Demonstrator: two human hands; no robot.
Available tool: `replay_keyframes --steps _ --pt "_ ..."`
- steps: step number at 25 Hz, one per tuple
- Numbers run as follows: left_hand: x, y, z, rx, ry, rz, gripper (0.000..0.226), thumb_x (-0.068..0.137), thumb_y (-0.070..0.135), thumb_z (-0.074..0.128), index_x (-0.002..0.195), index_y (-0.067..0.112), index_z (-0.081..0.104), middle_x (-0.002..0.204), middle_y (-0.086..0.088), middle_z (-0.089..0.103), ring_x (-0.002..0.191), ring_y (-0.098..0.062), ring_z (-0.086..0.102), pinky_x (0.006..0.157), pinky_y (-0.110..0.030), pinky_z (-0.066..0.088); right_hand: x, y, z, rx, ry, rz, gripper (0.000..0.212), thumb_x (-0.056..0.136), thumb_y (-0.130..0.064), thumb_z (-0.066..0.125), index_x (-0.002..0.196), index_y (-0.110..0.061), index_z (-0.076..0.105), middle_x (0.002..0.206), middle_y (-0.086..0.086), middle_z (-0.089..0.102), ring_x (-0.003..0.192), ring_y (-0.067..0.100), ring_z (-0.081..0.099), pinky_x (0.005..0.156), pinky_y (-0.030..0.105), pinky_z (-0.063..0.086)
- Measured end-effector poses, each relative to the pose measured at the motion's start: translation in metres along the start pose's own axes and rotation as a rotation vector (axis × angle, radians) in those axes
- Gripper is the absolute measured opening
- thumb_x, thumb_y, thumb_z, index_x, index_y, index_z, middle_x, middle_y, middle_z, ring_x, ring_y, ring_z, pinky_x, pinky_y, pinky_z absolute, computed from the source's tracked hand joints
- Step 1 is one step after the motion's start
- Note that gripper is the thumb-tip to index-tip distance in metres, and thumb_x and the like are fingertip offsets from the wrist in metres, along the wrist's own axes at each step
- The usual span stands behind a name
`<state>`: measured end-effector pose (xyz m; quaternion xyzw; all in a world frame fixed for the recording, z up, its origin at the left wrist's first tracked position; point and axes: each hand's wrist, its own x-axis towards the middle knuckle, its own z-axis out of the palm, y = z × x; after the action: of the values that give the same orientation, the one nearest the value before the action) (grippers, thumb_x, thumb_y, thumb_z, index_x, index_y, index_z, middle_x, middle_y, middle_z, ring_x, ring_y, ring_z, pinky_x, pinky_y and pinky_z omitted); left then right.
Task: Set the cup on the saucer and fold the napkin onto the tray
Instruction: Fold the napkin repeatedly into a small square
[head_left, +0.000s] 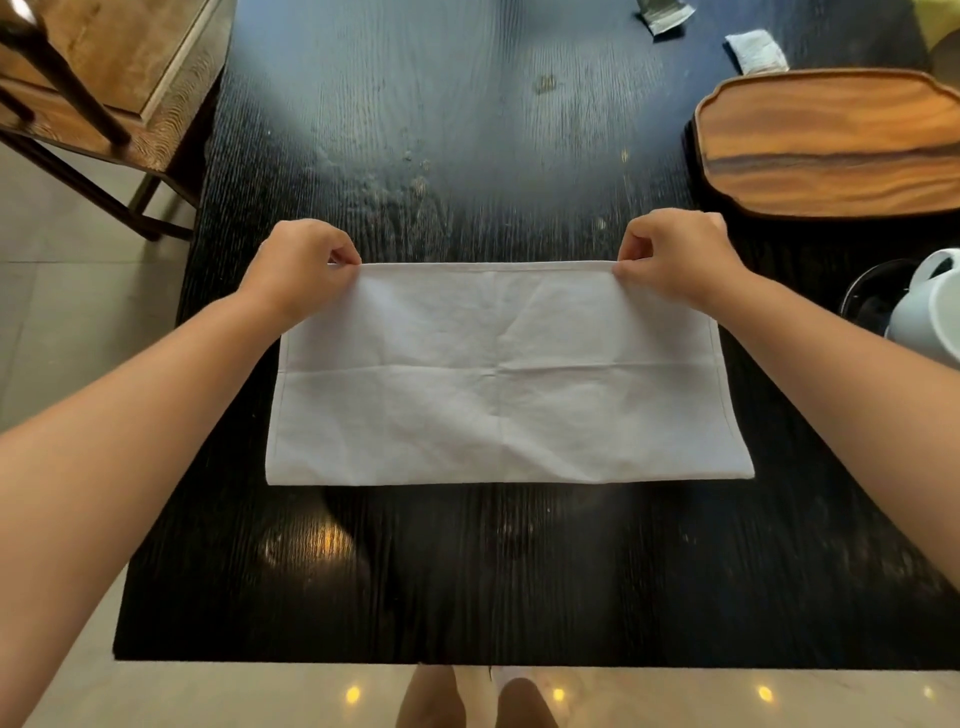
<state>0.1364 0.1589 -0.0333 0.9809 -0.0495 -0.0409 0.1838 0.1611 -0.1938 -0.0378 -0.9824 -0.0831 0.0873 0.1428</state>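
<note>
A white cloth napkin (498, 379) lies flat on the dark table (467, 571), folded into a wide rectangle. My left hand (301, 262) pinches its far left corner. My right hand (675, 254) pinches its far right corner. A wooden tray (831, 140) sits at the far right with nothing on it. At the right edge a pale cup (930, 306) stands on a dark saucer (872, 291), both partly cut off by the frame.
A wooden chair (104, 93) stands left of the table. A small folded cloth (756, 49) and a grey packet (665, 15) lie at the far end. The table's near edge runs just in front of my feet.
</note>
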Motion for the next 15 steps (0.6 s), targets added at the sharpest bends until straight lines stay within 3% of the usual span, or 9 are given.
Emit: replay_keyframes --steps 7,10,12,13,15 --pt "-0.007 0.004 0.002 -0.099 -0.013 -0.108 0.008 0.080 0.003 0.061 0.087 0.006 0.062 0.089 -0.012 0.066 0.082 -0.028 0.060 0.078 -0.039 0.051 -0.007 0.000 0.002 0.041 -0.007 0.013 0.006 0.080 -0.025 0.064 0.077 -0.020 0.066 0.076 -0.005 0.059 0.081 0.016 0.050 0.085 0.036 0.024" --pt "-0.027 0.007 0.001 -0.090 -0.200 -0.044 0.008 0.079 0.002 0.065 0.085 0.006 0.064 0.086 -0.012 0.066 0.080 -0.026 0.061 0.073 -0.030 0.046 -0.033 0.002 -0.002 0.028 -0.110 -0.022 0.007 0.080 -0.026 0.066 0.073 -0.025 0.065 0.070 -0.010 0.057 0.080 0.016 0.052 0.083 0.035 0.021" --pt "-0.044 0.007 -0.003 -0.023 -0.324 -0.043 0.008 0.078 0.005 0.066 0.085 0.008 0.065 0.085 -0.010 0.067 0.082 -0.028 0.062 0.076 -0.031 0.046 -0.057 0.003 -0.001 0.009 -0.178 -0.068 0.010 0.079 -0.027 0.067 0.070 -0.029 0.063 0.066 -0.012 0.055 0.079 0.015 0.053 0.083 0.034 0.020" --pt "-0.052 0.009 -0.002 0.072 -0.314 -0.059 0.010 0.079 0.008 0.065 0.089 0.009 0.065 0.087 -0.009 0.067 0.086 -0.030 0.062 0.080 -0.034 0.045 -0.066 0.003 0.002 0.001 -0.191 -0.084 0.011 0.079 -0.027 0.067 0.069 -0.029 0.063 0.067 -0.012 0.056 0.079 0.016 0.053 0.083 0.034 0.021" --pt "-0.073 0.025 0.013 0.219 -0.097 -0.057 0.025 0.081 0.013 0.062 0.106 0.011 0.064 0.107 -0.012 0.066 0.106 -0.032 0.058 0.092 -0.040 0.036 -0.080 0.002 0.006 0.000 -0.162 -0.091 0.012 0.080 -0.026 0.066 0.068 -0.028 0.063 0.071 -0.009 0.059 0.080 0.017 0.054 0.084 0.035 0.021"
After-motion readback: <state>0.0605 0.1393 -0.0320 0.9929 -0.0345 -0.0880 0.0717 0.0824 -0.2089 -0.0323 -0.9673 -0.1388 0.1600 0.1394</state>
